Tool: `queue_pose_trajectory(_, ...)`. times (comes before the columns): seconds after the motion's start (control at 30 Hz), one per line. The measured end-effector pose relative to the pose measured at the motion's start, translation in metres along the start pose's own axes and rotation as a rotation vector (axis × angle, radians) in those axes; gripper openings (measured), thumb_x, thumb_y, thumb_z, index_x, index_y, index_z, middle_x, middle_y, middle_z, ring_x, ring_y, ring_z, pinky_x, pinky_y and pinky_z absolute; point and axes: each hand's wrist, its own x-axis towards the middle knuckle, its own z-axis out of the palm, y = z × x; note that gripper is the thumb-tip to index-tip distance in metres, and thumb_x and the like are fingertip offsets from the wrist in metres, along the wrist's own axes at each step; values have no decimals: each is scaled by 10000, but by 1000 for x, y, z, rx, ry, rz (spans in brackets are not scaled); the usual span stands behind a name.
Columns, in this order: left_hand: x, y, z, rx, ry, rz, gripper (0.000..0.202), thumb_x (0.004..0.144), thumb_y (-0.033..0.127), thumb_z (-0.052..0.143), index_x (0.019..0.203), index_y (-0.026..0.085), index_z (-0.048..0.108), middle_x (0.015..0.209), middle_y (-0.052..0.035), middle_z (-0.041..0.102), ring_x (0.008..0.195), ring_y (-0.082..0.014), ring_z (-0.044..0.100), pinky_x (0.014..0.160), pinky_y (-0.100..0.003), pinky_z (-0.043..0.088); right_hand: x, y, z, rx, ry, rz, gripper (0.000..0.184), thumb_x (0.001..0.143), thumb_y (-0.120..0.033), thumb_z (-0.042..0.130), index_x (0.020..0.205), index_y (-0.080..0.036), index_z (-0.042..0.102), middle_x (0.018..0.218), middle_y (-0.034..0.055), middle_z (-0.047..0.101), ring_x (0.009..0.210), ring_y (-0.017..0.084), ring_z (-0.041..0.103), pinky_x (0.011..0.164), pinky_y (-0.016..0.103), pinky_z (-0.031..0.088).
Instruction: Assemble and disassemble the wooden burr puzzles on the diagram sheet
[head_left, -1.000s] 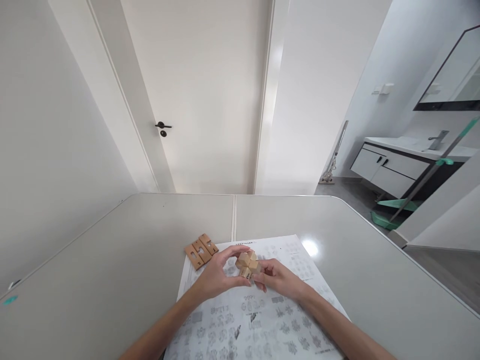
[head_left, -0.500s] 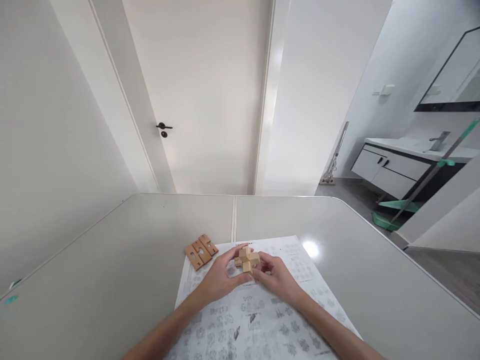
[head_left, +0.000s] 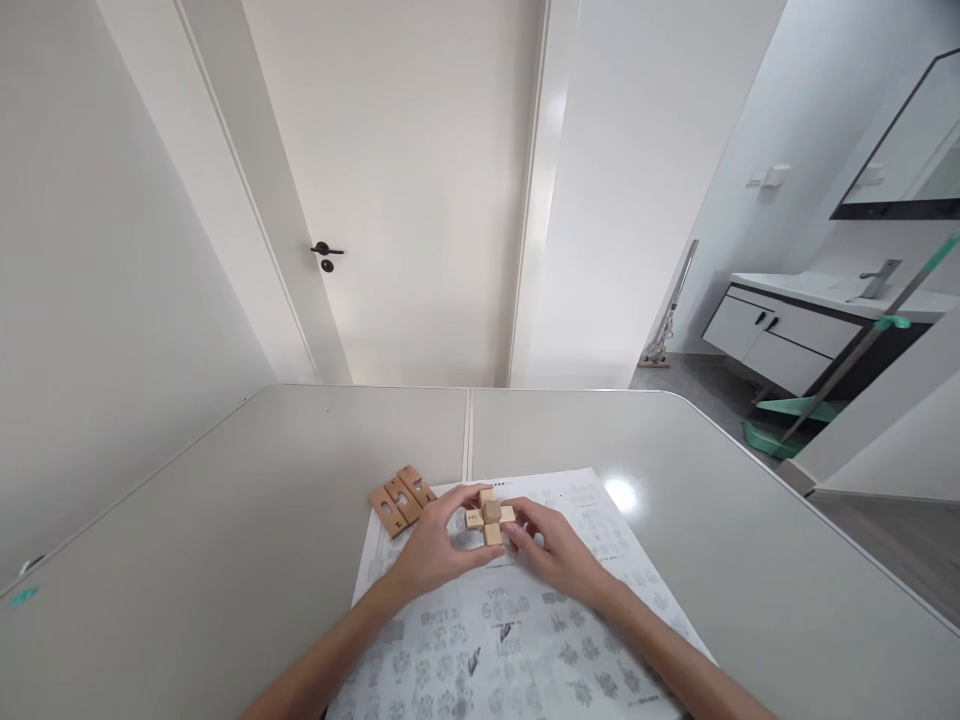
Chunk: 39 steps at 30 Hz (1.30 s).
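Note:
A small light wooden burr puzzle [head_left: 488, 516], shaped like a cross, sits between both of my hands above a printed sheet [head_left: 517, 630]. My left hand [head_left: 433, 548] curls round its left side with the fingertips on it. From the right, my right hand [head_left: 553, 553] pinches it. Three darker notched wooden pieces [head_left: 401, 500] lie side by side on the table just left of the sheet's far corner, close to my left hand.
The grey table [head_left: 247, 520] has a seam down its middle and rounded far corners. Beyond it stand a white door with a black handle [head_left: 327, 254] and, at right, a bathroom vanity [head_left: 795, 335] and a green mop [head_left: 780, 425].
Both hands have turned the puzzle and lowered it slightly toward the sheet; it now shows as a flat cross. The loose pieces have not moved.

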Motion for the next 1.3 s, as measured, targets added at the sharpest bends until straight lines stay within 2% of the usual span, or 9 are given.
queue_pose_trajectory(0.2, -2, -1, 0, -4, -42, 7, 573, 793, 449, 785, 1304, 270, 595, 1230, -70, 688, 1115, -273, 647, 985, -421, 536, -3, -3, 0, 9, -48, 12, 395, 1047, -527, 367, 1012, -214, 606, 769, 20, 619, 681, 175, 540, 658, 297, 417)
queue_pose_trajectory(0.37, -2, -3, 1, 8, -36, 43, 547, 805, 399, 780, 1300, 267, 588, 1251, -70, 676, 1141, -269, 634, 1009, -415, 518, -3, -1, 2, 37, -29, 36, 444, 1037, -568, 352, 850, -216, 548, 681, -15, 515, 610, 154, 448, 612, 283, 357)
queue_pose_trajectory(0.5, -2, -2, 0, 0, -47, 73, 540, 818, 362, 767, 1314, 278, 570, 1258, -62, 665, 1142, -254, 628, 1002, -389, 515, -2, -4, 0, 135, -88, 84, 431, 1023, -598, 375, 903, -222, 545, 653, -29, 502, 570, 145, 430, 584, 278, 356)
queue_pose_trajectory(0.67, -1, -2, -4, -22, -72, 68, 554, 779, 380, 789, 1280, 260, 586, 1232, -75, 667, 1107, -267, 635, 982, -401, 522, -1, -5, -2, 237, -194, 115, 457, 1014, -634, 355, 978, -220, 546, 688, -11, 578, 593, 156, 524, 615, 290, 430)
queue_pose_trajectory(0.9, -2, 3, -3, -42, -65, 31, 526, 762, 373, 792, 1240, 261, 602, 1165, -57, 686, 1053, -256, 648, 946, -384, 532, -2, -6, 4, 180, -120, 89, 474, 1031, -614, 320, 810, -227, 482, 624, -33, 495, 553, 141, 426, 595, 286, 367)
queue_pose_trajectory(1.1, -3, 4, 1, -93, -79, 21, 497, 781, 341, 768, 1237, 264, 585, 1171, -53, 684, 1068, -252, 646, 955, -371, 523, -2, -3, 7, 99, -70, 77, 455, 1037, -594, 324, 777, -232, 418, 628, -42, 438, 566, 142, 377, 582, 280, 317)
queue_pose_trajectory(1.3, -5, 3, 0, -74, -87, 34, 508, 780, 324, 787, 1241, 277, 579, 1189, -43, 682, 1078, -246, 643, 945, -361, 521, -3, -1, 9, 122, -64, 102, 474, 1039, -598, 299, 761, -229, 400, 633, -40, 433, 569, 141, 365, 585, 281, 311)
